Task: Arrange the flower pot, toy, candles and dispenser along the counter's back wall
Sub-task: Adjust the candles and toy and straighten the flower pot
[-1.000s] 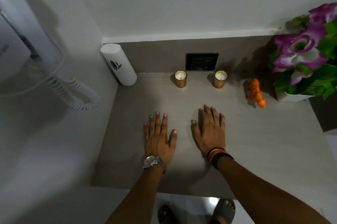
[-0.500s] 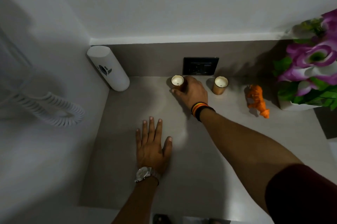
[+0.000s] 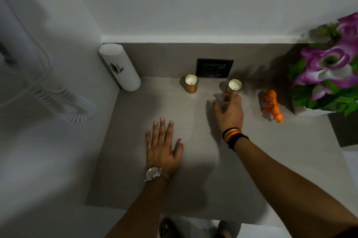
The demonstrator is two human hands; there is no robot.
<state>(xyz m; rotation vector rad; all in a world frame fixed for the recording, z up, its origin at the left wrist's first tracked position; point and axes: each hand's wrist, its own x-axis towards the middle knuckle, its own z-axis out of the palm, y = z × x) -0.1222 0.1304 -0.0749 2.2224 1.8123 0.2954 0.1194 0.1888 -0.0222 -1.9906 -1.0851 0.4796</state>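
The step in hand looks like nudging the right candle into line. The right hand has its grip at the candle's base; blur hides whether the fingers clasp it, so I cannot tell. The candle stands upright, long axis vertical, wick end up, just beyond the grip near the back wall. The left hand lies flat, spread on the counter. Next: a gentle, level slide.

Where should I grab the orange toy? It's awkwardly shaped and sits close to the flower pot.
Pinch the orange toy across its narrow body from above: it stands lengthwise toward you, flanks exposed. Come from its left, where the right hand is; the flower pot crowds its right.
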